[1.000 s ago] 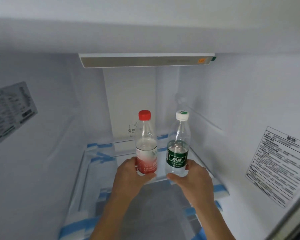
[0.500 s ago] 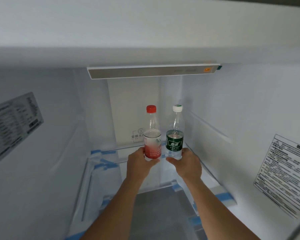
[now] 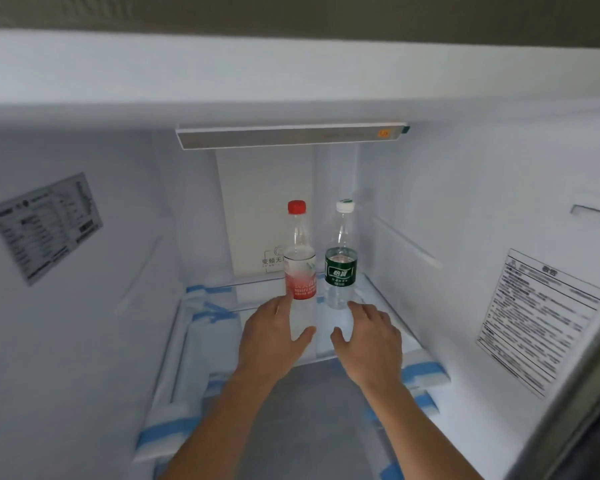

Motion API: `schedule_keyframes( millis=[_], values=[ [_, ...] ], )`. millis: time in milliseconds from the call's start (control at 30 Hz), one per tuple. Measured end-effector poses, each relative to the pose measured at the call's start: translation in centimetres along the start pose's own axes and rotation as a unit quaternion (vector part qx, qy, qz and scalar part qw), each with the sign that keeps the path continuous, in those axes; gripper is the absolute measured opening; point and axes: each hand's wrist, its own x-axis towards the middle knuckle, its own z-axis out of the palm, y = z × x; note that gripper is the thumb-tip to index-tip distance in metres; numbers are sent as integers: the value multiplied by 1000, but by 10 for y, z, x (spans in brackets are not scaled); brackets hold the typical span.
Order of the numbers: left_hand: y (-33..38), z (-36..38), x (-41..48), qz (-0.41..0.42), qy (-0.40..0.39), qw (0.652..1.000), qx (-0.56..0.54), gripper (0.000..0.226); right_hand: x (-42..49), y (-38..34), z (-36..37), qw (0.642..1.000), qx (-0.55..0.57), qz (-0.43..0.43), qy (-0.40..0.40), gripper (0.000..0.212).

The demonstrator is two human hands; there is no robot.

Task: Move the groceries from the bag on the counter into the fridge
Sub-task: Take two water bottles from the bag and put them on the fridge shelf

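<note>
Fingers [image 3: 284, 303] of both hands spread, gripping nothing; left hand [image 3: 271, 337] brushes red-capped bottle [image 3: 300, 268], right hand [image 3: 369, 336] near green-label bottle [image 3: 340, 271]. Both upright on glass shelf [image 3: 208, 327]. Likely light, smooth, squashy plastic; grasp mid-body, at labels.

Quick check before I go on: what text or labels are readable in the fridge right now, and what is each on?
"怡寶": green label of the white-capped bottle.
"NONGFU SPRING", partly blurred: red label of the red-capped bottle.
"变频无", cut off by that bottle: back panel.
"警告" heading: right wall sticker; the rest unreadable.
Left wall sticker: too blurred.
Orange tag on the light bar: unreadable.
</note>
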Motion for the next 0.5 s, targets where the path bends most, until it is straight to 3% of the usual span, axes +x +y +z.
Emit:
schedule_keyframes(
  millis=[167, 500],
  values=[
    [14, -6, -59, 65, 47, 996, 49, 66, -45, 7, -13, 997, -5, -64, 52, 52],
    [39, -22, -165, 87, 74, 989, 96, 57, -138, 30, -48, 991, -4, -119, 67, 50]
  ],
)
